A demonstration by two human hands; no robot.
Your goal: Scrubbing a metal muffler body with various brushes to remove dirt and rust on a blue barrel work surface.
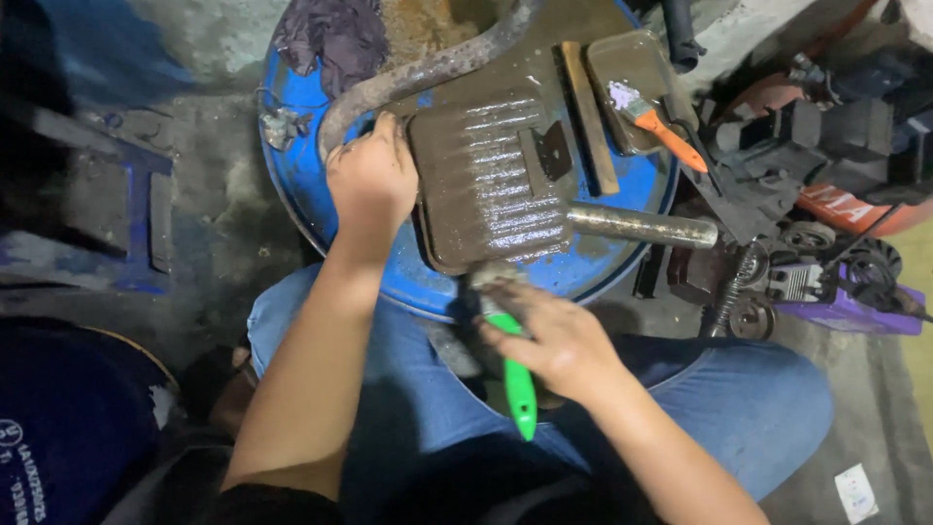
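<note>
head view, looking down over my knees at a blue drum (301, 97) that serves as the table. my left hand (371, 180) is closed on the left edge of a ribbed, grease-coated metal cover (491, 180) that lies flat on the drum top, pinning it there. my right hand (556, 340) is clamped around a green-handled brush (518, 379), its bristle end touching the near edge of the cover, handle pointing back toward my lap. i judge the step in hand to be scrubbing the cover's oily face. the next move calls for the left hand to keep the part from sliding while the brush works along the ribs, since grime sits in the grooves. beside the cover: a bent rusty pipe (428, 73) behind the left hand, a short steel tube (641, 226) touching the cover's right side, an orange-handled brush (661, 124) resting in a brown tray (632, 58), a dark rag (335, 34) at the far rim.
</note>
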